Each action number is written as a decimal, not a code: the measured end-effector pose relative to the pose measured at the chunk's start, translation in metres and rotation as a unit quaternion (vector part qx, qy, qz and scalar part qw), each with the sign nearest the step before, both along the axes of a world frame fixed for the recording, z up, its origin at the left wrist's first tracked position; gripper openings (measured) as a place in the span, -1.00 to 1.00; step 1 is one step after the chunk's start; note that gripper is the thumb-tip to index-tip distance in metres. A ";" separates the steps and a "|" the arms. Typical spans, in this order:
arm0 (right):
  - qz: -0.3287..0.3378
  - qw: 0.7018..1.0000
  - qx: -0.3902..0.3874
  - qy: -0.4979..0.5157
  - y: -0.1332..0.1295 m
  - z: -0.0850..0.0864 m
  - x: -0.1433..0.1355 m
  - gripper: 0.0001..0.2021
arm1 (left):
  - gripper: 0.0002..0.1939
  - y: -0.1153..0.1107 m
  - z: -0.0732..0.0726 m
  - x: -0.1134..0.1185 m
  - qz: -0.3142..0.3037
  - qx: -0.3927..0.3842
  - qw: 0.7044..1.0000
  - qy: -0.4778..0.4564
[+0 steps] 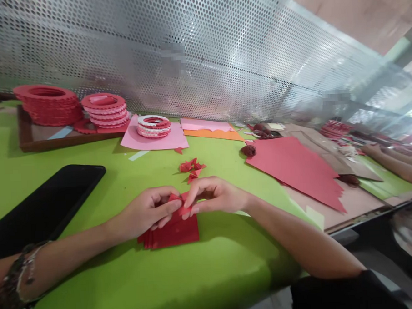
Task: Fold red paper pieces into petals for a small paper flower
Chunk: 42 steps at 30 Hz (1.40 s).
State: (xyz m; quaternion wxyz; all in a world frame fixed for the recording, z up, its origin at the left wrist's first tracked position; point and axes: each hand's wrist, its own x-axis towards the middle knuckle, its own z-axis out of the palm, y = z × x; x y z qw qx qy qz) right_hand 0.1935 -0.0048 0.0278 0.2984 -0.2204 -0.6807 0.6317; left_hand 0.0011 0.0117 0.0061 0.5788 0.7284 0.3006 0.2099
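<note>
Between both hands is a small folded red paper piece [179, 202]. My left hand [153, 208] pinches its left side between thumb and fingers. On the right side, my right hand [208, 195] grips it with thumb and fingertips. Directly beneath the hands lies a stack of red paper squares [177, 231] on the green tabletop [157, 284]. Several small folded red pieces [193, 168] sit just beyond my hands. The exact folds of the held paper are partly hidden by my fingers.
A black phone [47, 207] lies at left. Behind it a brown tray [28, 139] holds stacked red rings [52, 106]. A ring stack [153, 127] rests on pink paper [130, 142]. Red sheets [291, 164] lie at right, below a perforated metal screen [201, 50]. Another person's arms [397, 164] reach in far right.
</note>
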 end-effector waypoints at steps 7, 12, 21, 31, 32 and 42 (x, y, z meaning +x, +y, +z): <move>-0.033 0.999 -0.001 -0.024 -0.001 0.000 -0.007 -0.86 | -0.79 -0.003 0.001 0.000 0.020 -0.004 1.000 0.006; -0.053 0.996 0.039 -0.066 -0.003 -0.001 -0.008 -0.87 | -0.79 -0.003 -0.001 0.001 0.017 0.008 1.000 0.011; -0.073 0.989 0.122 -0.043 -0.005 0.001 -0.007 -0.84 | -0.77 0.002 0.001 0.000 0.001 -0.028 0.999 -0.044; -0.122 0.908 0.381 -0.129 -0.005 0.006 -0.005 -0.96 | -0.82 0.006 -0.002 -0.001 -0.034 -0.057 0.995 -0.079; -0.121 0.897 0.406 -0.130 -0.006 0.006 -0.005 -0.96 | -0.82 0.006 -0.001 -0.001 -0.038 -0.056 0.995 -0.079; -0.145 0.901 0.371 -0.171 -0.006 0.003 -0.009 -0.97 | -0.82 0.001 -0.002 -0.001 -0.033 -0.052 0.997 -0.051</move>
